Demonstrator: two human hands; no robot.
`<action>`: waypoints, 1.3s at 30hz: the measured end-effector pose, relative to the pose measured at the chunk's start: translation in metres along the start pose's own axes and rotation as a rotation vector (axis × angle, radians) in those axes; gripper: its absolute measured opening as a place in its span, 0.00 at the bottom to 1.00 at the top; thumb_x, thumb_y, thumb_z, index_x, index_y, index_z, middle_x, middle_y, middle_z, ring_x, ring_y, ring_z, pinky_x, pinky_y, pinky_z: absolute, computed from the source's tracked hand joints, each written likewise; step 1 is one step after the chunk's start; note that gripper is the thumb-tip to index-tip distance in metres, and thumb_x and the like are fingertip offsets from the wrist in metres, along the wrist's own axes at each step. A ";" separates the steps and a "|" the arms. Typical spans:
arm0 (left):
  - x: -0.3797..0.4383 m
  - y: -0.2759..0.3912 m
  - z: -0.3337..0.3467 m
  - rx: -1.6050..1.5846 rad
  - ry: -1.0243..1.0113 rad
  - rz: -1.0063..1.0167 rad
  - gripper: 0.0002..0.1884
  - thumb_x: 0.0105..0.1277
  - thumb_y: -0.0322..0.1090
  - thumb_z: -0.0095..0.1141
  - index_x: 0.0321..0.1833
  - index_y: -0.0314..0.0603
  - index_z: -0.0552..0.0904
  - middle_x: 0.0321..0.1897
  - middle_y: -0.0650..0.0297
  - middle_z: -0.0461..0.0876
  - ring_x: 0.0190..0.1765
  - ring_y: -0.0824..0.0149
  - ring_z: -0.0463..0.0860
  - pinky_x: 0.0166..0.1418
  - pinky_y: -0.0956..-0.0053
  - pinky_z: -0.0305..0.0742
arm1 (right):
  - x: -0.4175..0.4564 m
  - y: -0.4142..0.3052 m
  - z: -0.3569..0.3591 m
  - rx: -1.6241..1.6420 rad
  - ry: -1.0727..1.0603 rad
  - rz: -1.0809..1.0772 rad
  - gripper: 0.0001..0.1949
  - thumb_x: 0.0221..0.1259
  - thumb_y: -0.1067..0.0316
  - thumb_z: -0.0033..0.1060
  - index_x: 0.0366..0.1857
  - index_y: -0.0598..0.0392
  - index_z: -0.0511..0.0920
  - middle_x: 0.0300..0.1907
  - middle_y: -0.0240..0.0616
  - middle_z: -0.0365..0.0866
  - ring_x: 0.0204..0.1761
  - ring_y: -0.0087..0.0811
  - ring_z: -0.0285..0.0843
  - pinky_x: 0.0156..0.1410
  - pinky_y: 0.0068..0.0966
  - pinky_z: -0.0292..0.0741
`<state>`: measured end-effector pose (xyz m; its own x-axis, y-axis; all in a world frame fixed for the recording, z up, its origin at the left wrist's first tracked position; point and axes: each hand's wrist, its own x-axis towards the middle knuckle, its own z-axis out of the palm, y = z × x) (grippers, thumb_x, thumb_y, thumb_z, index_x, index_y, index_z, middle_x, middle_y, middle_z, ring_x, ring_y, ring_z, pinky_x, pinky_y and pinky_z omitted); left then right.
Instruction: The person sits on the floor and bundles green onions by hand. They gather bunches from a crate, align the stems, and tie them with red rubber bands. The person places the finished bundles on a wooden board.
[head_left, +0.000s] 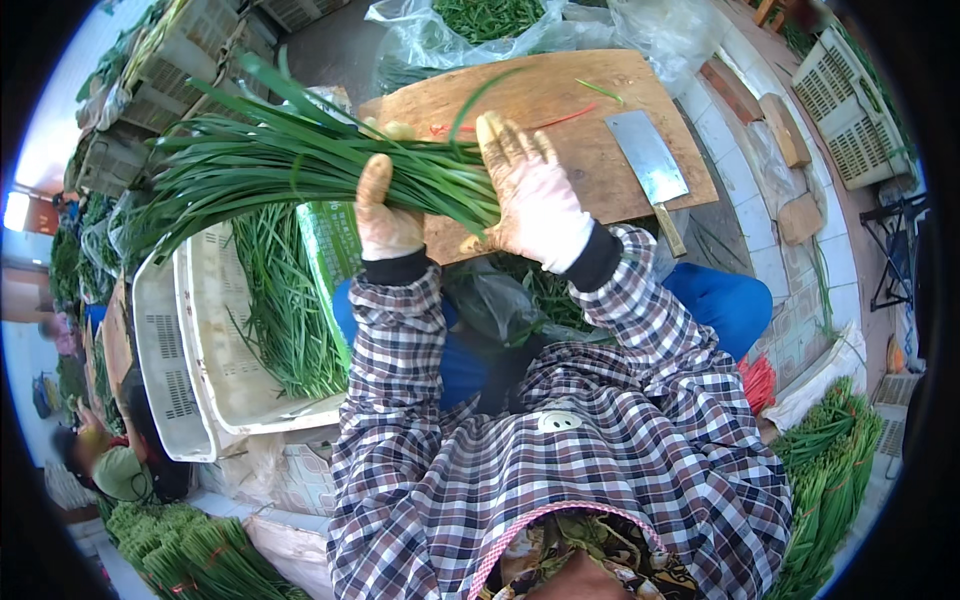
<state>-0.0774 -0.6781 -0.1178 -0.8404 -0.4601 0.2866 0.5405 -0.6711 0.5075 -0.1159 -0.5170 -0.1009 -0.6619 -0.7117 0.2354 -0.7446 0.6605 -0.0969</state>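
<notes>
A thick bunch of green garlic chives (300, 161) lies level above the wooden cutting board (555, 82), its leaf tips to the left. My left hand (386, 206), in a stained pale glove, is closed round the bunch near its middle. The flat palm of my right hand (529, 191), gloved too, presses against the stem ends with the fingers extended. On the right part of the board rests a cleaver (649, 154), its handle over the near edge. Red ties (566, 116) and a loose green leaf (600, 91) lie on the board.
White plastic crates (217, 330) with more chives (292, 322) stand at left. Plastic bags of greens (487, 22) lie beyond the board, bricks (784, 131) at right. Tied green bundles (187, 547) lie at lower left and lower right. Another person (124, 469) sits at far left.
</notes>
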 end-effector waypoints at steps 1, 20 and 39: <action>-0.004 -0.006 -0.002 0.005 -0.022 -0.053 0.26 0.56 0.32 0.62 0.59 0.39 0.70 0.50 0.56 0.77 0.52 0.60 0.78 0.55 0.61 0.77 | 0.001 0.003 0.010 0.002 -0.025 -0.009 0.60 0.39 0.30 0.62 0.70 0.64 0.45 0.71 0.54 0.49 0.73 0.45 0.47 0.75 0.40 0.45; -0.010 -0.036 -0.007 0.534 -0.163 -0.112 0.21 0.51 0.25 0.68 0.49 0.37 0.78 0.40 0.64 0.81 0.42 0.69 0.80 0.48 0.73 0.76 | 0.015 0.027 0.049 0.977 -0.158 0.154 0.50 0.24 0.62 0.83 0.63 0.54 0.63 0.59 0.47 0.70 0.61 0.42 0.67 0.63 0.32 0.68; -0.015 -0.053 -0.018 0.367 -0.035 -0.197 0.24 0.52 0.27 0.67 0.53 0.38 0.75 0.44 0.63 0.80 0.46 0.67 0.79 0.50 0.71 0.76 | 0.003 0.010 0.099 1.130 0.114 0.309 0.39 0.32 0.57 0.82 0.54 0.56 0.70 0.52 0.45 0.77 0.54 0.39 0.76 0.56 0.31 0.75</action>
<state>-0.0925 -0.6465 -0.1637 -0.9306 -0.3192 0.1793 0.3240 -0.4900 0.8093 -0.1336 -0.5358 -0.1969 -0.8589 -0.4949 0.1314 -0.2454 0.1725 -0.9540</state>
